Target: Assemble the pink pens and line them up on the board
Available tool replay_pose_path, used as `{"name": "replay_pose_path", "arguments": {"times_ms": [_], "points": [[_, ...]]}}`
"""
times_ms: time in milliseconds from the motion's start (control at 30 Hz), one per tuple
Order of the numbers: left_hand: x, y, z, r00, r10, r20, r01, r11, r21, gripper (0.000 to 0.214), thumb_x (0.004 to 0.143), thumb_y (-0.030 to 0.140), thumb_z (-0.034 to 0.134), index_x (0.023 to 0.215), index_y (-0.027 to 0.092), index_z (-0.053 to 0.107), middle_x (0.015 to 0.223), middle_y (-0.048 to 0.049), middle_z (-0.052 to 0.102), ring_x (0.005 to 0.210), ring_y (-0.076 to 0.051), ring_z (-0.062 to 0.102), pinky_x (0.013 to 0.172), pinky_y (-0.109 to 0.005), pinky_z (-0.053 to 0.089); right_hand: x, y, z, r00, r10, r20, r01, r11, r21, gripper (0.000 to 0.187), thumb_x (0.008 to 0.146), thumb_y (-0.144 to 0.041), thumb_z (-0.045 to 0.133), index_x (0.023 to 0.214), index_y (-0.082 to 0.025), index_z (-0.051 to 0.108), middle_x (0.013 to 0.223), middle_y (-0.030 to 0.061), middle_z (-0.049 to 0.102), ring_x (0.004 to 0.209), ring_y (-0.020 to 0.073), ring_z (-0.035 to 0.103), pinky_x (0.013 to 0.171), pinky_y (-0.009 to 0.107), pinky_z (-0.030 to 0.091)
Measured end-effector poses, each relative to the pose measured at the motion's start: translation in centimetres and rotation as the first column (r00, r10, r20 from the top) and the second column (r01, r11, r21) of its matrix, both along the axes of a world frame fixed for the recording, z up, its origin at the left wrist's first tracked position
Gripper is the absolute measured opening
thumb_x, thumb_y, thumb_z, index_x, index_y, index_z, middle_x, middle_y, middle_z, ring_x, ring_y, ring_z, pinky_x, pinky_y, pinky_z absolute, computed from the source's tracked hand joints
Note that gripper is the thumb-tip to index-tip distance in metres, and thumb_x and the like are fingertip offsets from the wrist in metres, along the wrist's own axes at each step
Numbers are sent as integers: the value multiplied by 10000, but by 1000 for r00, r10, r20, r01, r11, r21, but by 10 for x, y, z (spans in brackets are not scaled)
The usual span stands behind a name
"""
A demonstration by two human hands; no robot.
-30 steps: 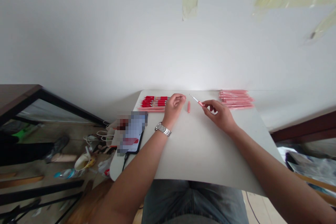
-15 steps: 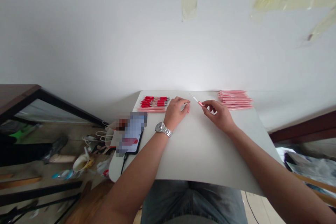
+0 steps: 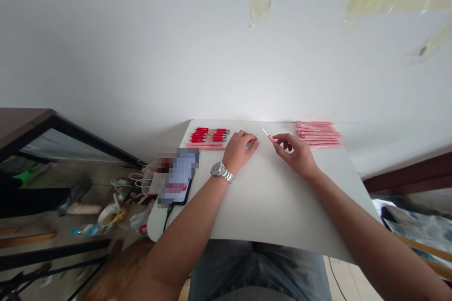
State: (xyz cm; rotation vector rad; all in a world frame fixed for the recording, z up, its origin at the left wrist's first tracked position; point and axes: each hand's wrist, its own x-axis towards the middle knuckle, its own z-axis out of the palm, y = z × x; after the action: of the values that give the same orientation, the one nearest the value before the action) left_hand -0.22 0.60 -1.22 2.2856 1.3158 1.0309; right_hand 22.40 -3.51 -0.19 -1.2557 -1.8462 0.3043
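My right hand pinches a pink pen; its thin pale refill sticks out bare toward the upper left. Beside it, over the white table, my left hand curls with thumb and index fingertips together. Whatever lies between those fingertips is too small to make out. A metal watch circles the left wrist. Left of that hand lies a row of red pens, with pink pen barrels just in front of them. Behind my right hand rests a pile of pink pen barrels.
A phone with a cable lies on the left side of the white table, its screen blurred. The wall rises directly behind. Cords and a white cup are on the floor at left, near a person's shoe.
My left thumb and index fingertips have come together from slightly apart. The right hand keeps its hold on the pen, almost unmoved. The whole view has shifted a little.
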Motion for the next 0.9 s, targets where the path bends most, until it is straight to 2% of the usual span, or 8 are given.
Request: {"name": "replay_pose_path", "arguments": {"times_ms": [200, 300, 433, 533, 767, 900], "points": [[0, -1, 2, 999, 21, -31, -20, 1000, 14, 68, 932, 249, 675, 984, 238, 717, 947, -62, 647, 918, -227, 618, 874, -370, 485, -1, -1, 1, 1000, -4, -12, 4, 1000, -14, 253, 988, -437, 609, 1145, -254, 685, 848, 38, 721, 681, 171, 557, 655, 322, 486], [0, -2, 3, 998, 37, -48, -36, 999, 23, 99, 927, 202, 658, 1003, 241, 706, 933, -60, 648, 870, -215, 608, 826, -350, 482, 0, 1, -1, 1000, -9, -16, 9, 1000, -16, 256, 985, -440, 616, 1148, -253, 683, 854, 38, 723, 684, 169, 555, 652, 323, 484], [0, -3, 4, 995, 69, -67, -67, 997, 27, 100, 941, 215, 646, 1018, 246, 701, 897, -55, 657, 798, -201, 593, 736, -324, 460, 1, 2, -4, 1000, -7, -13, 7, 1000, -13, 264, 985, -447, 616, 1153, -254, 679, 859, 37, 728, 685, 168, 559, 649, 324, 489], [1, -3, 4, 996, 79, -40, -79, 997, 16, 100, 931, 234, 669, 1025, 245, 702, 903, -57, 674, 806, -204, 607, 729, -320, 461, 1, 2, -5, 1000, -5, -14, 5, 1000, -9, 271, 985, -452, 614, 1162, -257, 676, 866, 38, 730, 682, 170, 557, 651, 327, 491], [2, -2, 6, 979, 104, 177, -99, 994, -41, 218, 930, 211, 655, 1143, 236, 696, 1004, -59, 697, 758, -164, 631, 734, -309, 494, 2, 2, -4, 1000, -9, -14, 8, 1000, -22, 259, 982, -440, 621, 1163, -262, 671, 868, 34, 730, 688, 172, 565, 656, 324, 488], [3, 1, 7, 902, 89, 422, -46, 993, -111, 232, 928, 259, 679, 1155, 221, 697, 993, -66, 695, 764, -152, 641, 760, -300, 537, 1, 2, -4, 1000, -4, -15, 3, 1000, -29, 253, 981, -427, 622, 1166, -261, 669, 870, 34, 731, 695, 173, 571, 660, 324, 491]]}}
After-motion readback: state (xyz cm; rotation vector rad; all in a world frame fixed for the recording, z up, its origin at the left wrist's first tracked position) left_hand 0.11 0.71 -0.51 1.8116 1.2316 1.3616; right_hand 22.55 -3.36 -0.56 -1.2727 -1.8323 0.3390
